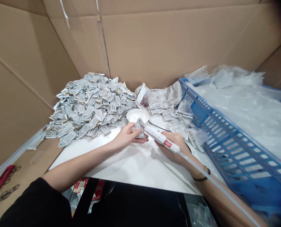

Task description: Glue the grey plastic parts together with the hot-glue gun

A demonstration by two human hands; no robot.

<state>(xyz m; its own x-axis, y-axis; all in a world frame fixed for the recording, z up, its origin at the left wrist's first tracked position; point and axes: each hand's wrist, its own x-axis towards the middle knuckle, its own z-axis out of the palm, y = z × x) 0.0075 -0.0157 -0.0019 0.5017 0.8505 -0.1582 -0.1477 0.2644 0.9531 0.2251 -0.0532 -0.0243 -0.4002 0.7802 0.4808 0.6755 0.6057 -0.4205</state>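
Observation:
My left hand (128, 136) pinches a small grey plate with a pointed, holed top (140, 125) between thumb and fingers. My right hand (174, 145) is wrapped round a white hot glue gun (158, 136) with a red label; a long clear glue stick (209, 176) runs out of its rear over my forearm. The gun's nozzle points at the plate's right side, close to it; whether they touch I cannot tell. Just behind my left hand lies a white oval dish (137, 115). A large heap of similar grey plates (95, 107) rises behind and to the left.
On the right stands a blue plastic crate (216, 132) filled with clear plastic bags (246, 110). Bagged plates (178, 121) lie beside it, near a crumpled printed bag (161, 94). Cardboard walls (166, 47) enclose the white table (131, 167). Scissors (9, 192) lie at far left.

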